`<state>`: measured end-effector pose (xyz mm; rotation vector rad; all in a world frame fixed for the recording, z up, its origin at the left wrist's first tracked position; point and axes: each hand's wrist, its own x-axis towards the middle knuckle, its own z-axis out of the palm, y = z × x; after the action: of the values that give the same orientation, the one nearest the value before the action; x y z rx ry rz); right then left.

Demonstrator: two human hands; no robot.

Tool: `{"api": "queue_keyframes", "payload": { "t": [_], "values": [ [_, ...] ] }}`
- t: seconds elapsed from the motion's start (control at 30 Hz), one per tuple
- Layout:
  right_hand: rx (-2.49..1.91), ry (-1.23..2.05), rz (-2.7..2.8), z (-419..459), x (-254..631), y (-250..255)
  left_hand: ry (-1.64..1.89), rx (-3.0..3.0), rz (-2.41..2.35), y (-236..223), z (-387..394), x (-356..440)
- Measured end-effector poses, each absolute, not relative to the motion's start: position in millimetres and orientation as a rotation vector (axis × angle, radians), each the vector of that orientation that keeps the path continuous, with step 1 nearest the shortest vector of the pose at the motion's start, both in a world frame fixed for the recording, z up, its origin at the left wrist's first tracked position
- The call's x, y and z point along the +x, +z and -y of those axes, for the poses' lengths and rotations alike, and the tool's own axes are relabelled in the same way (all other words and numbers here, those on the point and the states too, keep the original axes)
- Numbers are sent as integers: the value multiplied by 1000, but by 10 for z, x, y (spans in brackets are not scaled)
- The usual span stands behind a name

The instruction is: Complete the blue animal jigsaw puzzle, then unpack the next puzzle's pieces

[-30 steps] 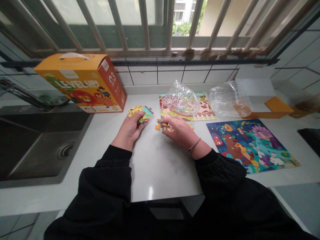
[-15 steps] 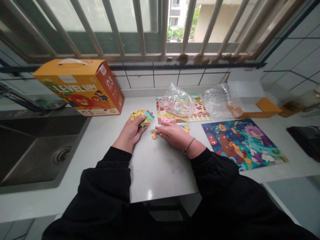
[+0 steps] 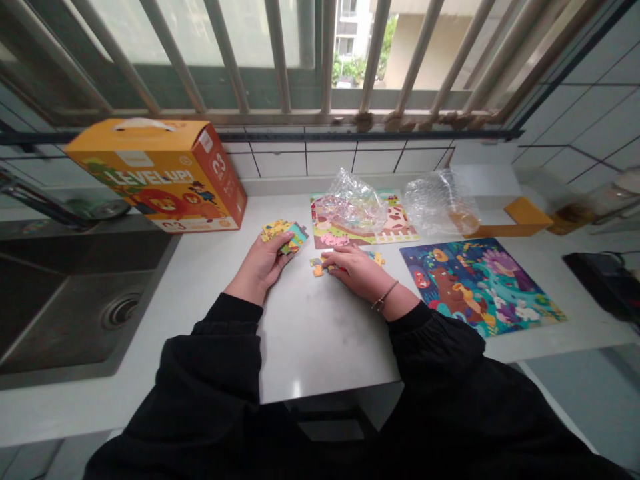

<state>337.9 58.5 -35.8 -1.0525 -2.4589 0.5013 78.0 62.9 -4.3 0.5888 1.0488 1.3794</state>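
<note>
My left hand point(image 3: 263, 265) is closed on a small stack of jigsaw puzzle pieces point(image 3: 296, 238), yellow and teal, held just above the counter with the thumb on top. To its right, my right hand point(image 3: 356, 268) lies palm down with fingers bent over more puzzle pieces point(image 3: 317, 268) on the counter. Some yellow pieces show beyond its knuckles. The palm hides the rest of this row, and how firmly the fingertips grip cannot be seen.
Behind my hands lies a farm picture board point(image 3: 327, 238) under a clear plastic bag point(image 3: 357, 207). Right of it are bubble wrap point(image 3: 440, 203), an orange-and-white open box point(image 3: 525, 217) and a dark forest picture board point(image 3: 450, 287). An orange puzzle box point(image 3: 165, 177) stands by the sink point(image 3: 115, 360).
My right hand has slid slightly right, and the pieces under its fingers have shifted right with it. My left hand and its stack have stayed in place. The view has turned a little.
</note>
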Motion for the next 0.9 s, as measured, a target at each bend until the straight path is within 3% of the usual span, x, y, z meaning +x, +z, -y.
{"api": "queue_keyframes", "payload": {
  "t": [0.3,0.5,0.9],
  "values": [
    [-1012,415,2369,-547,3882,-327,1376,588,-1048,-62,-682,777],
    [-1446,99,2279,-327,4221,-313,1373,577,-1066,-28,-662,792],
    [-1329,121,2266,-398,4279,-363,1362,589,-1077,-39,-664,792]
  ]
}}
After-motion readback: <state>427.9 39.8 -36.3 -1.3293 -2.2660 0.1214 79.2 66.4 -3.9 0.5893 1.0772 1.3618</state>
